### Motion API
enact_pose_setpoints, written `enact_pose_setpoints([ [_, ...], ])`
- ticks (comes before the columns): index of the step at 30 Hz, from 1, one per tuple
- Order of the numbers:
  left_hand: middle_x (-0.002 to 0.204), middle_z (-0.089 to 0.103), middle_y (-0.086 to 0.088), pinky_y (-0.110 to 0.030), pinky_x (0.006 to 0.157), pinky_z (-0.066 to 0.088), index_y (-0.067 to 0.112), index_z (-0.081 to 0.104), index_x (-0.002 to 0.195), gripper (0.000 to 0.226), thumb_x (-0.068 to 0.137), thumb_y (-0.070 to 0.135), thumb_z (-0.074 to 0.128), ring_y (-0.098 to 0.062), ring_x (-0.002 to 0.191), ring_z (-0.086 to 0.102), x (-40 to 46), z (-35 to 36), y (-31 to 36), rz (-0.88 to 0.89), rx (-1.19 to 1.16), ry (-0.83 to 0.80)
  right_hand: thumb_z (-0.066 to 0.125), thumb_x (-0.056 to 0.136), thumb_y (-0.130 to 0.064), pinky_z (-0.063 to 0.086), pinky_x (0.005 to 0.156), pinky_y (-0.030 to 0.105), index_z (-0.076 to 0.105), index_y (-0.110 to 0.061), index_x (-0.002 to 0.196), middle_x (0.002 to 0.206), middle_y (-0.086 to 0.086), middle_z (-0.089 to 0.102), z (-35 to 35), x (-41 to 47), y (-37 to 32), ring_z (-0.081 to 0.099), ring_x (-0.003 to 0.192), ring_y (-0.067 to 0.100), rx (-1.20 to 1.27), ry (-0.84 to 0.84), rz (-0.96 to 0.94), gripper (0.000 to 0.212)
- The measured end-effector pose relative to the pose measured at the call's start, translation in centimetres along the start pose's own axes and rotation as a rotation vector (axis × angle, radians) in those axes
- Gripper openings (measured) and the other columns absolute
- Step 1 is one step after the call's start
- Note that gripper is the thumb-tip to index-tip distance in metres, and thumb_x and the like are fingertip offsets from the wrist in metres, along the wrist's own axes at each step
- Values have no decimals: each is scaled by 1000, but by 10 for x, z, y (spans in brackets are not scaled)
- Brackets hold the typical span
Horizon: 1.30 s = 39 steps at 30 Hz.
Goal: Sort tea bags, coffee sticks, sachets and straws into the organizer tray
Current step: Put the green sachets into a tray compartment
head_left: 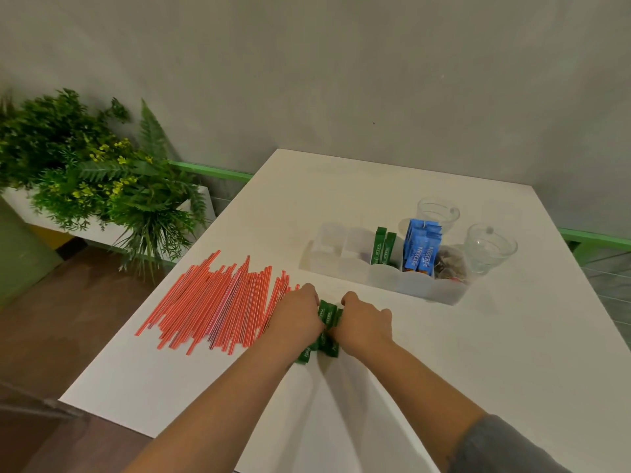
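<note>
Hands [329, 319] gathering flat green sachets [327, 317]

Soft, even indoor light, fairly bright. White table [341, 206] near washed out at far edge, no hard glare. Faint shadows fan under forearms toward near edge. Wide-angle bend: table edges splay, wall [307, 63] curves. Overall slightly soft; plant [85, 165] at left frame edge smeared.
</note>
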<state>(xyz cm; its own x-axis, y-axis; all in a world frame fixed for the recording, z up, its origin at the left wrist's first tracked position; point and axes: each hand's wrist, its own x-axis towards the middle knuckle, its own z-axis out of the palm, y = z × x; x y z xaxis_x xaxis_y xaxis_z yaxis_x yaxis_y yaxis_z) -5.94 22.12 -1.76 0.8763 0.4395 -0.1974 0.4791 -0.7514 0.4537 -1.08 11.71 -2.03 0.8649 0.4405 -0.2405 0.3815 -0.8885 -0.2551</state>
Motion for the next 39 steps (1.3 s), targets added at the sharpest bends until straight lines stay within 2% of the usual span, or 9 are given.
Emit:
enact_pose_setpoints([
  [8,92,63,-4,-21,54,37,12,51,105,36,72,9,65,-16,80,55,1,-8,4,9,-133,-25,52,85,-15,36,84,32,44,-15,111,108,4,62,-7,8,0,58,102,24,52,-49,144,27],
  [15,78,68,0,-29,59,50,22,49,97,30,73,13,66,-18,71,64,17,-20,16,33,-239,-62,56,87,-14,42,72,29,49,-15,110,109,6,60,-15,13,12,58,100,23,192,-50,171,24],
  [18,79,66,2,-39,72,58,21,50,103,32,77,13,66,-21,74,67,25,-27,25,51,-291,-86,61,86,-16,48,76,30,52,-16,109,109,6,62,-22,15,18,59,97,23,225,-58,181,24],
  [22,71,61,1,-38,71,59,19,45,116,44,79,10,67,-22,70,67,36,-38,41,132,-319,-120,78,75,-27,51,79,33,56,-19,101,100,4,64,-42,18,28,63,93,22,332,-81,192,35],
  [27,64,58,-1,-40,66,60,17,50,107,29,83,7,63,-21,59,63,56,-51,63,210,-422,-101,75,78,-18,55,68,34,55,-20,76,77,2,63,-80,29,39,61,63,18,543,52,149,20],
  [30,71,60,-4,-40,66,59,14,53,106,19,88,9,58,-24,67,66,69,-56,76,253,-437,-64,72,80,-12,57,75,40,56,-19,77,69,-2,58,-103,39,44,61,65,20,606,201,143,17],
  [32,83,65,-7,-42,70,58,15,53,106,17,89,15,58,-26,76,67,79,-56,82,306,-351,-1,69,82,-14,54,65,30,58,-19,82,70,-3,57,-114,45,45,59,65,17,578,305,147,13],
  [35,95,68,-8,-40,77,53,15,54,108,19,91,22,56,-26,86,65,91,-56,90,371,-212,72,64,86,-15,36,44,14,57,-22,83,76,-2,58,-124,53,45,51,58,6,501,441,158,11],
  [39,105,67,-8,-34,77,48,15,57,113,23,94,27,52,-27,96,61,100,-55,98,397,-88,115,58,89,-12,51,68,31,59,-20,87,87,4,65,-121,61,41,60,80,23,483,474,167,9],
])
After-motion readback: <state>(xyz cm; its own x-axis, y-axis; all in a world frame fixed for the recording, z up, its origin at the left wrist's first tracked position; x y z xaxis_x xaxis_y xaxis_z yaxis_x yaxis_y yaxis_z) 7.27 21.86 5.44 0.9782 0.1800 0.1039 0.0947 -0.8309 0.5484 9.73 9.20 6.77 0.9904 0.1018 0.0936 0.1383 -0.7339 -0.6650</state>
